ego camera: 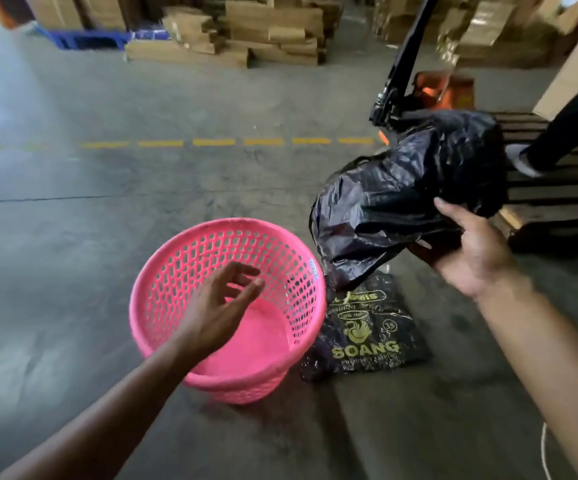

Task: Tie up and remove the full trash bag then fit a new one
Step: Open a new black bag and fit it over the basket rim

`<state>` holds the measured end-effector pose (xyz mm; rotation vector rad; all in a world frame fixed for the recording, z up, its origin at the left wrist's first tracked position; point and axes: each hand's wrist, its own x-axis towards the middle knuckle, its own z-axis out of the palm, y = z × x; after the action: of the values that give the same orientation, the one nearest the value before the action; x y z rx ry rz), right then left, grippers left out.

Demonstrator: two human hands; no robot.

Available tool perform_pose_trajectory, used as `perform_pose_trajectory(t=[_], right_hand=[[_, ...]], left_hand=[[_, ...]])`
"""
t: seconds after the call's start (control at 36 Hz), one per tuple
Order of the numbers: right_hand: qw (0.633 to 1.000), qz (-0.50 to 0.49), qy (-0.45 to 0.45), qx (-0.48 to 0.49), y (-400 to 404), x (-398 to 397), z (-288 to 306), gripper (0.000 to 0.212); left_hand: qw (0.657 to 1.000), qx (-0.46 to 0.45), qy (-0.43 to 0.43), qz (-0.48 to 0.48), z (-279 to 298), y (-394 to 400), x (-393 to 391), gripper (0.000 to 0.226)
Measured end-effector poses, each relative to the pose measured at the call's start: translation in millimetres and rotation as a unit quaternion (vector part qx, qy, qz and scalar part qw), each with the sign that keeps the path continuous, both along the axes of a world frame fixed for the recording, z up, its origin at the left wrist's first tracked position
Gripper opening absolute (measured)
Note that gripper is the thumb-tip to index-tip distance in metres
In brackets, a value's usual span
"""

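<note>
A pink perforated plastic bin (176, 268) stands on the concrete floor, tilted slightly, with no bag inside it. My left hand (220, 308) hovers over its mouth, fingers apart and holding nothing. To the right, my right hand (471, 252) grips a full black trash bag (405, 199) and holds it in the air above the floor. Below that bag, beside the bin, a flat folded black bag pack (370, 330) with gold print lies on the floor.
A wooden pallet (557, 192) lies at the right with another person's leg and shoe (523, 162) on it. A black pallet-jack handle (405, 57) rises behind the bag. Stacked cardboard (246, 32) lines the back; a dashed yellow line (211, 142) crosses the floor.
</note>
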<state>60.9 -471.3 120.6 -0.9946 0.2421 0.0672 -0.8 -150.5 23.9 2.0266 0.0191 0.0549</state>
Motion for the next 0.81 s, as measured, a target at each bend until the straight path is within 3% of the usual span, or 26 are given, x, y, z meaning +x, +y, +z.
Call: perform_pose_trajectory(t=[0.08,0.14,0.25,0.33,0.36,0.39,0.47,0.5,0.58,0.64,0.69,0.78,0.81], right_hand=[[0.998,0.042,-0.039,-0.002,27,-18,27,0.032],[0.996,0.077,-0.051,-0.01,50,-29,35,0.032],[0.984,0.124,-0.069,-0.103,103,-45,23,0.036],[0.945,0.168,-0.09,-0.265,125,-53,2,0.063],[0.926,0.179,-0.118,-0.31,128,-52,-9,0.056],[0.904,0.195,-0.159,-0.345,133,-52,-15,0.038],[0.794,0.246,-0.248,-0.498,144,-46,-41,0.031],[0.766,0.257,-0.26,-0.528,144,-43,-48,0.029],[0.714,0.278,-0.253,-0.591,150,-37,-72,0.035],[0.678,0.282,-0.255,-0.629,155,-37,-78,0.036],[0.643,0.311,-0.229,-0.661,156,-35,-77,0.056],[0.601,0.412,-0.143,-0.67,145,-30,-70,0.131],[0.591,0.426,-0.13,-0.672,142,-29,-65,0.146]], left_hand=[[0.992,-0.119,-0.025,0.04,32,-1,26,0.015],[0.982,-0.169,-0.044,0.078,57,3,44,0.017],[0.966,-0.208,-0.059,0.139,102,37,66,0.065],[0.974,-0.171,0.021,0.146,113,62,76,0.102],[0.975,-0.169,0.042,0.138,116,66,74,0.104],[0.975,-0.178,0.058,0.121,106,75,81,0.097],[0.963,-0.241,0.097,0.076,81,98,84,0.037],[0.953,-0.268,0.125,0.063,72,103,86,0.027],[0.953,-0.26,0.157,-0.011,56,101,74,0.022],[0.96,-0.248,0.131,0.02,53,92,68,0.028],[0.964,-0.242,0.081,0.067,47,93,63,0.029],[0.966,-0.229,0.019,0.122,42,97,60,0.027],[0.965,-0.228,0.011,0.131,46,97,57,0.025]])
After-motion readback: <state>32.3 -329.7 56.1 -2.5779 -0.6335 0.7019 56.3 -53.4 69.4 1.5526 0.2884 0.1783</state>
